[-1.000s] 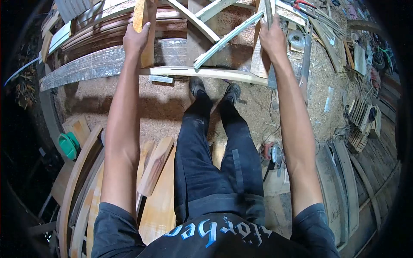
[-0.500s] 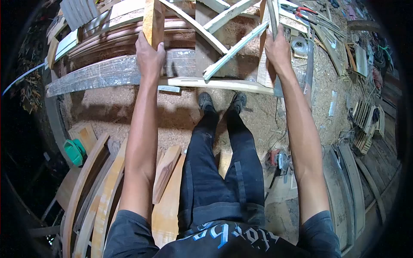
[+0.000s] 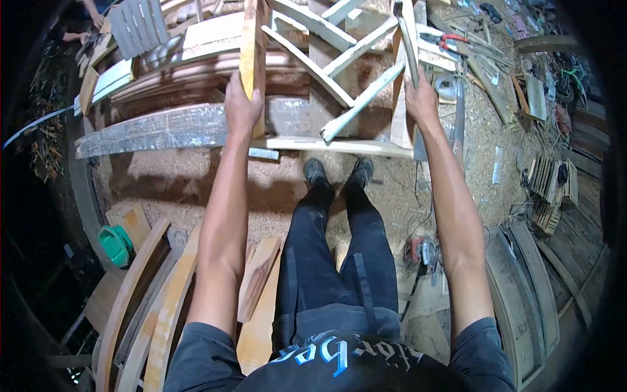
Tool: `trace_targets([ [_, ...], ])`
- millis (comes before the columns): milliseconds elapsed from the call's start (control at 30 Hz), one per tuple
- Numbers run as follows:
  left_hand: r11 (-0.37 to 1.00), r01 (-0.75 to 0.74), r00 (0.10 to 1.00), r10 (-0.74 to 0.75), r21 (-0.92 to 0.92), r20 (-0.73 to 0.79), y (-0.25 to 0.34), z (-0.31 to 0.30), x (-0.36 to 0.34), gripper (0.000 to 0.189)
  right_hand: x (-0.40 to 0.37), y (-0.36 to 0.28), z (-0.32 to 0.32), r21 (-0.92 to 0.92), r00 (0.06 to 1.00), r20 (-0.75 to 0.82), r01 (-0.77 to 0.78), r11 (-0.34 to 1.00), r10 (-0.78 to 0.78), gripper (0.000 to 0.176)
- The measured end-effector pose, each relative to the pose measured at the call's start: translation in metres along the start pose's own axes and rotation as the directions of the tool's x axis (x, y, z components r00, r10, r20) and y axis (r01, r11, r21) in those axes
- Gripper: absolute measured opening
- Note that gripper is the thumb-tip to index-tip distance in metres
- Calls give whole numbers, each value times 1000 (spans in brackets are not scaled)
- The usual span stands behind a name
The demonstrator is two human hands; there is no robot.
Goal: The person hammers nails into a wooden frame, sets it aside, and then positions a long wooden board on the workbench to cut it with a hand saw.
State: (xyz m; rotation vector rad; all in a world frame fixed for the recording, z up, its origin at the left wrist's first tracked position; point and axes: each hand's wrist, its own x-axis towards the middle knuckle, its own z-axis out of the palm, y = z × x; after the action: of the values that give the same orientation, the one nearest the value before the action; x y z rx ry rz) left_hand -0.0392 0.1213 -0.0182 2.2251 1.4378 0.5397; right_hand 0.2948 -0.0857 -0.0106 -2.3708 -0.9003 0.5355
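Observation:
A wooden frame with crossing slats lies across the workbench in front of me. My left hand is closed around the near end of its left side board, which has a yellowish edge. On the other side, my right hand grips the right side piece, fingers partly hidden behind the wood. Between the hands, a pale, rough-edged slat slants down to the left, its lower end near the bench's front rail.
Red-handled pliers and a tape roll lie at right. A wrapped plank spans the bench's left front. Another person's hand shows at upper left. Behind me are curved boards, a green container and a power tool.
Both hands and the frame have come a little toward me, the left hand also shifting right. The view has tilted up slightly, bringing another person's hands into sight at upper left.

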Motion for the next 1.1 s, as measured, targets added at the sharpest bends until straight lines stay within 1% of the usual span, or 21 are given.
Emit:
trace_targets([
  [33,998,-30,999,30,-54,16,8,-9,-1,63,-1,-1,-5,11,973,-127,193,981,-190,46],
  [67,1000,16,999,-16,-16,34,16,-18,-13,64,-1,-3,-10,24,933,-249,274,961,-260,35],
  [133,998,-62,997,62,5,-50,18,-25,-36,64,-15,-21,-36,96,974,-160,176,980,-159,30],
  [167,998,26,999,-25,-49,30,25,-33,-47,62,-14,-24,-42,92,970,-171,189,978,-171,30],
  [233,991,118,985,-110,-56,133,35,-36,-63,59,-15,-19,-42,-10,971,-55,230,973,-230,30],
  [267,993,6,996,-17,121,88,24,-19,-70,61,-15,-19,-35,-13,969,-58,240,971,-240,30],
  [333,992,26,994,-39,126,100,26,-10,-66,61,-13,-28,-22,-204,937,-82,318,926,-340,31],
  [400,998,3,999,-6,68,43,26,1,-59,59,-12,-33,-1,-269,925,-117,322,908,-362,36],
  [467,994,-97,995,98,50,-12,38,6,-47,54,-12,-46,14,-89,989,-82,117,989,-125,39],
  [500,993,-102,995,101,-53,-22,43,8,-39,50,-14,-51,18,-99,991,-66,107,989,-114,39],
  [567,990,-131,990,128,-49,-54,43,22,-30,48,-10,-57,22,55,986,-113,-120,991,126,43],
  [667,987,-147,989,145,-70,-37,53,23,-20,47,8,-34,35,19,978,-196,-74,997,76,45],
  [700,984,-160,987,158,-82,-27,55,23,-20,47,12,-40,30,312,958,-77,-239,919,275,40],
  [733,980,-177,984,175,-90,-29,56,21,-17,48,21,-26,33,315,957,-83,-238,919,277,40],
  [800,973,-217,975,211,-75,-73,59,16,-19,41,31,-2,32,226,948,-313,16,974,57,39],
  [900,958,-221,975,211,-182,-71,63,-4,-31,16,-3,-49,-7,199,916,-402,70,977,17,35],
  [967,963,-199,980,199,-179,-20,65,-22,-46,17,-26,-52,-23,216,880,-475,142,966,-23,34],
  [1000,973,-159,985,167,-170,33,67,-28,-53,21,-43,-48,-25,230,881,-473,130,965,-6,32],
  [1033,970,-170,984,176,-172,22,74,-34,-62,21,-68,-48,-35,273,942,-328,26,962,68,31],
  [1067,944,-230,973,224,-237,-51,81,-39,-70,25,-94,-48,-43,193,955,-257,-102,976,151,32],
  [1100,912,-286,957,261,-293,-122,86,-46,-82,28,-123,-48,-45,181,940,-336,13,983,50,33],
])
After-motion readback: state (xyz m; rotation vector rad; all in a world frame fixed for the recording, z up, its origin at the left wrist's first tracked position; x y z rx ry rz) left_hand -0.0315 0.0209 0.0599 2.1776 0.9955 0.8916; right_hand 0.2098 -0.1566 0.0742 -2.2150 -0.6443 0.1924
